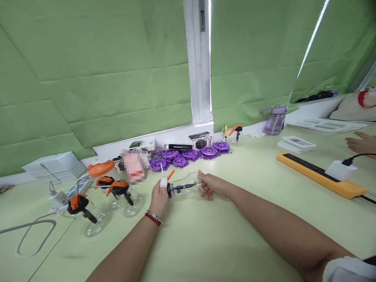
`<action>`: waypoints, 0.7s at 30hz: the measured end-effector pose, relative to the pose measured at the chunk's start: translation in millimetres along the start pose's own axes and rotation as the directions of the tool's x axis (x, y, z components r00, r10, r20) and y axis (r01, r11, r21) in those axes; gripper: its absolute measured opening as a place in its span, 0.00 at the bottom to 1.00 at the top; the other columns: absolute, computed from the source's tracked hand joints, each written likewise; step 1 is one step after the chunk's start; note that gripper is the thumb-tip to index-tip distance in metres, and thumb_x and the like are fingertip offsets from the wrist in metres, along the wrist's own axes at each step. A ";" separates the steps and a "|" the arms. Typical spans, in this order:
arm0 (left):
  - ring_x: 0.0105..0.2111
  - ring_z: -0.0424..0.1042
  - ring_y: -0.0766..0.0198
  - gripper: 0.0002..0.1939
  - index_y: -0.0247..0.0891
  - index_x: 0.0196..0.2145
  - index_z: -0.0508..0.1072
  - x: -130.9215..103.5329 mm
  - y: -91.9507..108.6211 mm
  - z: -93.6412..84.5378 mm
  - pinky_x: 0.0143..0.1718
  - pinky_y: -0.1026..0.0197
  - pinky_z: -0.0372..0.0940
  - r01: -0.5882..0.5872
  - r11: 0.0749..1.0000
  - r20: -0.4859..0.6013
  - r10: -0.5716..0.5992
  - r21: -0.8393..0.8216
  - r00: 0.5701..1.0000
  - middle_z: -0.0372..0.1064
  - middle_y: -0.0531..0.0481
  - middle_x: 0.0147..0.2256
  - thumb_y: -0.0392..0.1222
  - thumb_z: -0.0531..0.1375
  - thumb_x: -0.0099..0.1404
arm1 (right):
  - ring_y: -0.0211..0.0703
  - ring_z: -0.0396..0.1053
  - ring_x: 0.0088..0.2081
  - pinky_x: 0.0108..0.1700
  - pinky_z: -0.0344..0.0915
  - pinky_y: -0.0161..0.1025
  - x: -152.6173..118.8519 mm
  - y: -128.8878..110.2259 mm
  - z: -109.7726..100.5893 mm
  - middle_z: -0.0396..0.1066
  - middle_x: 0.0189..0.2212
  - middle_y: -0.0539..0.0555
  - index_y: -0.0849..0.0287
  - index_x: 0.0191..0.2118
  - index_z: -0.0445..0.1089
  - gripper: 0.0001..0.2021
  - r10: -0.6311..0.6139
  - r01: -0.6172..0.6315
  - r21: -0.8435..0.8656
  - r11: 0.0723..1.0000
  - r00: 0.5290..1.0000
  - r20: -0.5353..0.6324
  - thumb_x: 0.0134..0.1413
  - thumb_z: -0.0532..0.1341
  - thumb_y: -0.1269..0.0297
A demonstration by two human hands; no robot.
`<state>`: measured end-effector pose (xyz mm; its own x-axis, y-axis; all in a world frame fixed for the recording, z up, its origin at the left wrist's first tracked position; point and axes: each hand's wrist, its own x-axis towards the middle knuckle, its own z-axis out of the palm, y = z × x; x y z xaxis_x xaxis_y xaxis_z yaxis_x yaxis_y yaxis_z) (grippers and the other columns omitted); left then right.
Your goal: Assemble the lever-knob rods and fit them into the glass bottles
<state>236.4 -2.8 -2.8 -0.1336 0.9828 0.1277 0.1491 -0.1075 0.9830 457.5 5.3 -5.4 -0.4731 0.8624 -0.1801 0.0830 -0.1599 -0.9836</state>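
Observation:
A clear spray bottle [185,178] lies sideways between my hands, just above the table. Its black head with an orange trigger [170,174] and a metal spout points left, and a black tube runs inside the clear body. My left hand [159,196] is closed around the head; its thumb has a white covering. My right hand [210,185] grips the base of the bottle, fingers partly hidden behind it. Similar bottles with black heads and orange triggers [117,188] stand upright to the left of my left hand.
Purple plastic parts [190,155] line the back of the table beside small boxes [202,140]. At right lie a yellow power strip [317,174] and white cards [296,144]; a purple drink bottle [275,121] stands behind. Another person's hand [362,143] rests at the right edge.

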 end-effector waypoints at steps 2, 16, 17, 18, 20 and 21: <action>0.18 0.59 0.69 0.21 0.38 0.25 0.64 -0.2 0.2 1.4 0.19 0.66 0.56 0.017 1.000 -0.002 -0.017 -0.020 1.000 0.58 0.56 0.19 0.59 0.50 0.59 | 0.34 0.63 0.14 0.14 0.60 0.31 0.3 -0.7 1.7 0.66 0.17 0.54 0.66 0.26 0.66 0.37 0.018 -0.018 -0.010 1.000 0.999 -0.028 0.52 0.40 0.34; 0.18 0.59 0.69 0.21 0.37 0.26 0.64 3.6 -1.2 -2.5 0.18 0.67 0.55 0.012 0.999 -0.045 -0.014 -0.043 0.999 0.58 0.56 0.19 0.59 0.50 0.59 | 0.41 0.74 0.27 0.23 0.68 0.34 -9.6 -7.3 -3.5 0.69 0.39 0.57 0.58 0.54 0.56 0.28 -0.140 0.138 0.129 0.982 0.990 0.007 0.50 0.63 0.54; 0.18 0.59 0.69 0.21 0.37 0.25 0.64 3.2 -1.7 -2.8 0.18 0.67 0.55 0.002 0.999 -0.035 -0.003 -0.034 0.999 0.58 0.56 0.19 0.59 0.49 0.59 | 0.40 0.73 0.25 0.21 0.67 0.33 -8.7 -6.8 -2.9 0.70 0.35 0.57 0.60 0.49 0.59 0.24 -0.126 0.125 0.117 0.985 0.992 0.003 0.51 0.61 0.51; 0.18 0.59 0.68 0.21 0.37 0.25 0.65 2.9 -2.0 -2.9 0.19 0.66 0.55 -0.004 1.000 -0.024 0.003 -0.025 1.000 0.58 0.56 0.18 0.59 0.49 0.60 | 0.39 0.72 0.23 0.20 0.66 0.32 -7.8 -6.4 -2.1 0.71 0.31 0.56 0.62 0.44 0.61 0.22 -0.114 0.114 0.102 0.988 0.993 -0.001 0.52 0.59 0.48; 0.18 0.59 0.68 0.21 0.38 0.25 0.65 2.4 -2.2 -2.9 0.19 0.66 0.55 -0.004 1.000 -0.005 0.004 -0.009 1.000 0.58 0.56 0.18 0.59 0.49 0.60 | 0.38 0.69 0.19 0.17 0.64 0.32 -6.3 -6.0 0.1 0.70 0.23 0.55 0.63 0.34 0.62 0.23 -0.077 0.078 0.071 0.994 0.997 -0.016 0.53 0.54 0.42; 0.18 0.59 0.68 0.21 0.38 0.25 0.65 2.1 -2.1 -2.5 0.19 0.66 0.55 -0.002 1.000 0.003 0.002 -0.006 1.000 0.58 0.56 0.18 0.59 0.50 0.60 | 0.37 0.67 0.17 0.16 0.63 0.31 -5.6 -6.0 1.3 0.69 0.20 0.54 0.63 0.31 0.62 0.26 -0.050 0.051 0.055 0.997 0.998 -0.031 0.53 0.51 0.40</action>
<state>233.3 -0.9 -4.2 -0.1307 0.9830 0.1289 0.1431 -0.1099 0.9836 458.6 0.8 1.5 -0.4488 0.8839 -0.1312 0.0104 -0.1417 -0.9899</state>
